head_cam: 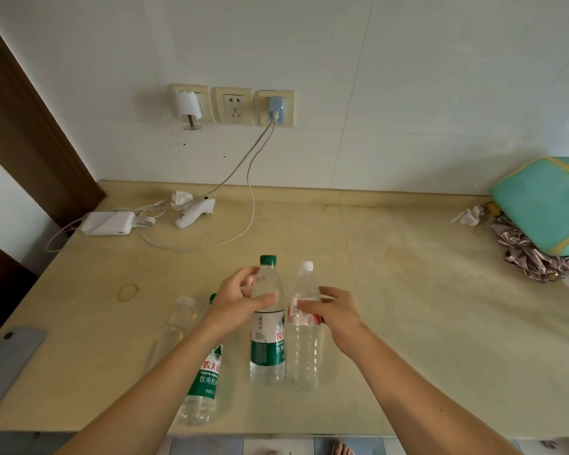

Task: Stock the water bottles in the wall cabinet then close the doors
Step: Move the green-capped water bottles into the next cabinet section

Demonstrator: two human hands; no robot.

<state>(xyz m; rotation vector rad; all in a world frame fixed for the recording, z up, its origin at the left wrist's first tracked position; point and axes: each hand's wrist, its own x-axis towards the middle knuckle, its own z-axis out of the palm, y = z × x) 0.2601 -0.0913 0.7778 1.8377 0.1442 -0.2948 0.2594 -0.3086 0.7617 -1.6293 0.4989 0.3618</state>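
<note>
**Figure: The person's arms, hands and feet, seen from the head camera**

Two bare forearms enter from the lower edge of the view. No sleeve, cuff, watch, bracelet or ring shows on either one. The left hand [240,302] and the right hand [334,315] are ungloved, with the thumb and several fingers of each in sight; the nails look short and unpainted. Below the near edge, bare toes [341,449] show over blue-and-white floor tiles, with what may be a sandal strap, too blurred to confirm.
</note>
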